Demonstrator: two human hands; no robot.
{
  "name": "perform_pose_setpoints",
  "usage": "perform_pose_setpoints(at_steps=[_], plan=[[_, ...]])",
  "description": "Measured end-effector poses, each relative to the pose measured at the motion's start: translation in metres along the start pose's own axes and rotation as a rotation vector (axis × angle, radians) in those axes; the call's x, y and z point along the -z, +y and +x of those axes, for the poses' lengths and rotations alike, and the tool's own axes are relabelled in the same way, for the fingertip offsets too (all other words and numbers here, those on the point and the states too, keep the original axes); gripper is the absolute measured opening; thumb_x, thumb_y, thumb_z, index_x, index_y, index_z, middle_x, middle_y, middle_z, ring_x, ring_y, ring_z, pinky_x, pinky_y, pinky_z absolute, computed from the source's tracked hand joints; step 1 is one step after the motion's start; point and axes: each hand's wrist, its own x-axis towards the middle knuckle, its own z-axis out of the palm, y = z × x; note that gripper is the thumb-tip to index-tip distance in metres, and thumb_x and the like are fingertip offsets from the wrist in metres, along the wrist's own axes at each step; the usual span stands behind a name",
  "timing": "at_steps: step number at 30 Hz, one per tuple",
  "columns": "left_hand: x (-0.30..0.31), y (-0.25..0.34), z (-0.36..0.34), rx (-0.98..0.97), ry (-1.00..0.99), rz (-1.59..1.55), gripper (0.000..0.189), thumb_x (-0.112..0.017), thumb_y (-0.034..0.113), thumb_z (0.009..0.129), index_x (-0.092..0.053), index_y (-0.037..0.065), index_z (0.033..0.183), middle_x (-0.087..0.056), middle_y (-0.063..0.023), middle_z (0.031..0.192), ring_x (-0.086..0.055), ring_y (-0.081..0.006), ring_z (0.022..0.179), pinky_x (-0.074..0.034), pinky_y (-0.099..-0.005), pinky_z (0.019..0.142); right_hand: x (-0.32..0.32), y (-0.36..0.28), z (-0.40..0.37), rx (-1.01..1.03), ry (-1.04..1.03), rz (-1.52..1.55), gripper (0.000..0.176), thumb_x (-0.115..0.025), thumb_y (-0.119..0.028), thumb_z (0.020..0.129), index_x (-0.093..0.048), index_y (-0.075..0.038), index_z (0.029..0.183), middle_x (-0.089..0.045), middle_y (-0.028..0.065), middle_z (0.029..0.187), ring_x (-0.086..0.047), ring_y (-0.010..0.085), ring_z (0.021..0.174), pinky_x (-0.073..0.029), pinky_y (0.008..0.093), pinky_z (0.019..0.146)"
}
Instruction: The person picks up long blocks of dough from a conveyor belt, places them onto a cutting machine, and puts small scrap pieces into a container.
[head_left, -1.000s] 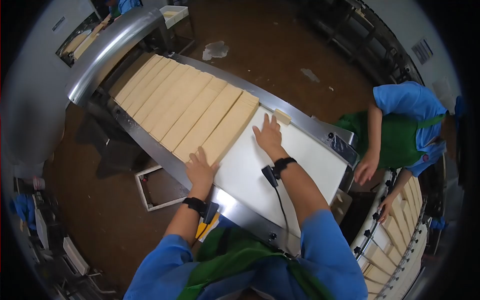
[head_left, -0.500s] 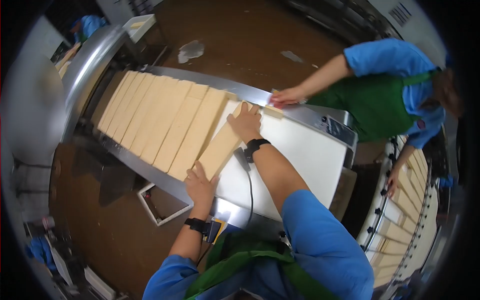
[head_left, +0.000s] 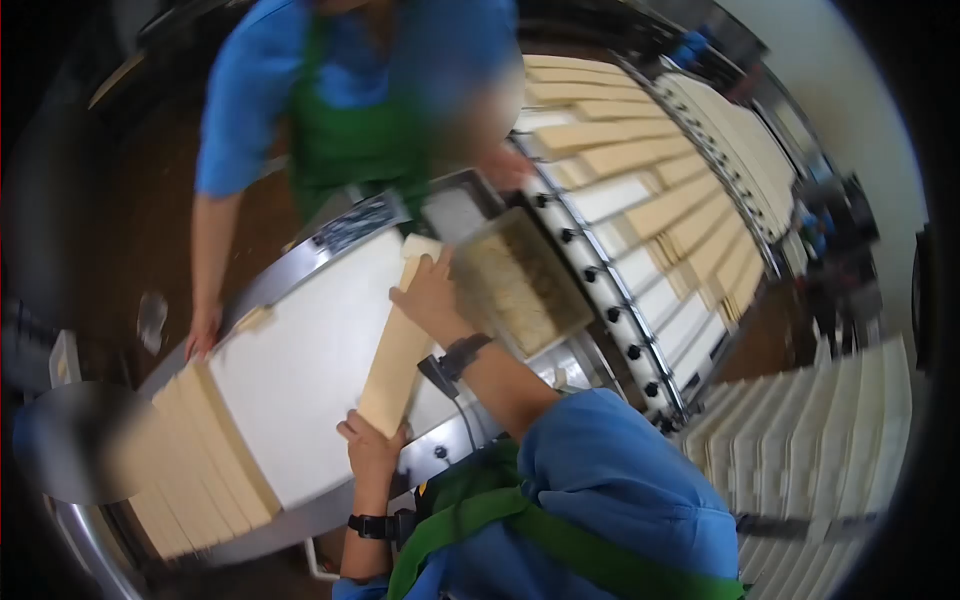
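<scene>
A long, flat pale-yellow slab (head_left: 388, 372) lies between my hands over the white belt (head_left: 290, 390). My right hand (head_left: 430, 300) grips its far end, fingers curled over the top. At the near end, my left hand (head_left: 373, 450) grips the slab by its end and edge. A small pale piece (head_left: 422, 246) shows just beyond my right hand. Several similar slabs (head_left: 205, 460) lie side by side at the belt's left end.
A bin (head_left: 562, 268) with pale scraps stands beyond the belt's right end. A co-worker in a green apron (head_left: 360, 150) stands opposite, one hand (head_left: 204, 332) at the belt edge. Another conveyor (head_left: 640, 170) carries slabs at right. White stacked trays (head_left: 800, 430) stand lower right.
My view has turned right. Both hands have carried the slab away from the row, towards the belt's right end near the scrap bin.
</scene>
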Motion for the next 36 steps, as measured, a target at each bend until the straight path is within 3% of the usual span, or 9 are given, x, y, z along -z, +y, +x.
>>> perform_pose_setpoints(at_steps=[4, 10, 14, 19, 20, 24, 28, 31, 36], plan=[[-0.033, 0.060, 0.017, -0.181, 0.127, -0.074, 0.075, -0.073, 0.011, 0.066, -0.031, -0.003, 0.126, -0.033, -0.0298, 0.116, -0.039, -0.0425, 0.108, -0.043, -0.0437, 0.089, 0.045, 0.088, 0.025, -0.100, 0.227, 0.276, 0.082, -0.071, -0.034, 0.069, -0.028, -0.001, 0.130, -0.021, 0.0298, 0.139, -0.046, 0.0431, 0.114, -0.042, 0.0483, 0.093], [-0.070, 0.196, 0.049, -0.486, 0.200, -0.121, 0.077, -0.070, 0.005, 0.069, -0.029, 0.002, 0.135, -0.023, -0.0328, 0.131, -0.025, -0.0451, 0.124, -0.027, -0.0426, 0.105, 0.178, 0.190, 0.072, -0.079, 0.580, 0.394, 0.079, -0.067, -0.039, 0.072, -0.029, 0.003, 0.128, -0.036, 0.0283, 0.126, -0.051, 0.0462, 0.104, -0.045, 0.0479, 0.087], [-0.098, 0.274, 0.080, -0.673, 0.166, -0.192, 0.074, -0.067, 0.003, 0.074, -0.029, 0.003, 0.137, -0.022, -0.0294, 0.139, -0.019, -0.0433, 0.132, -0.023, -0.0430, 0.108, 0.251, 0.240, 0.119, -0.226, 0.556, 0.403, 0.081, -0.063, -0.045, 0.074, -0.028, 0.004, 0.129, -0.039, 0.0280, 0.125, -0.052, 0.0455, 0.104, -0.045, 0.0476, 0.088], [-0.128, 0.343, 0.120, -0.776, 0.099, -0.211, 0.063, -0.065, 0.004, 0.080, -0.036, 0.005, 0.136, -0.024, -0.0277, 0.144, -0.028, -0.0423, 0.132, -0.024, -0.0427, 0.108, 0.296, 0.302, 0.193, -0.298, 0.445, 0.253, 0.084, -0.056, -0.056, 0.073, -0.037, 0.003, 0.129, -0.047, 0.0283, 0.122, -0.054, 0.0431, 0.105, -0.046, 0.0475, 0.087], [-0.135, 0.349, 0.132, -0.784, 0.069, -0.175, 0.061, -0.065, 0.005, 0.080, -0.038, 0.006, 0.135, -0.026, -0.0282, 0.144, -0.030, -0.0421, 0.131, -0.025, -0.0421, 0.107, 0.307, 0.309, 0.199, -0.339, 0.368, 0.202, 0.072, -0.046, -0.057, 0.079, -0.051, 0.001, 0.120, -0.057, 0.0237, 0.116, -0.050, 0.0414, 0.114, -0.040, 0.0479, 0.094], [-0.167, 0.360, 0.176, -0.808, -0.082, -0.173, 0.053, -0.063, 0.009, 0.084, -0.043, 0.008, 0.133, -0.033, -0.0308, 0.139, -0.046, -0.0407, 0.120, -0.039, -0.0378, 0.098, 0.317, 0.366, 0.242, -0.301, 0.246, -0.114, 0.057, -0.031, -0.043, 0.087, -0.058, -0.002, 0.117, -0.058, 0.0166, 0.120, -0.039, 0.0393, 0.121, -0.021, 0.0535, 0.102], [-0.177, 0.386, 0.180, -0.626, -0.306, -0.220, 0.052, -0.058, 0.007, 0.086, -0.041, 0.007, 0.135, -0.035, -0.0307, 0.138, -0.050, -0.0367, 0.118, -0.045, -0.0349, 0.090, 0.331, 0.394, 0.272, -0.347, 0.332, -0.148, 0.057, -0.031, -0.041, 0.087, -0.057, -0.001, 0.120, -0.055, 0.0130, 0.126, -0.040, 0.0347, 0.121, -0.021, 0.0482, 0.102], [-0.200, 0.385, 0.188, -0.816, -0.161, -0.167, 0.052, -0.052, 0.004, 0.088, -0.038, 0.008, 0.138, -0.050, -0.0197, 0.131, -0.059, -0.0195, 0.093, -0.045, -0.0280, 0.081, 0.339, 0.404, 0.282, -0.375, 0.287, -0.126, 0.056, -0.030, -0.040, 0.088, -0.058, -0.002, 0.118, -0.055, 0.0132, 0.126, -0.041, 0.0339, 0.120, -0.023, 0.0465, 0.101], [-0.217, 0.397, 0.190, -0.713, -0.153, -0.113, 0.052, -0.045, 0.000, 0.087, -0.038, 0.008, 0.138, -0.052, -0.0193, 0.128, -0.058, -0.0184, 0.100, -0.044, -0.0266, 0.085, 0.344, 0.418, 0.291, -0.234, 0.228, -0.212, 0.049, -0.033, -0.034, 0.090, -0.059, -0.001, 0.117, -0.056, 0.0120, 0.123, -0.045, 0.0327, 0.117, -0.029, 0.0449, 0.097]])
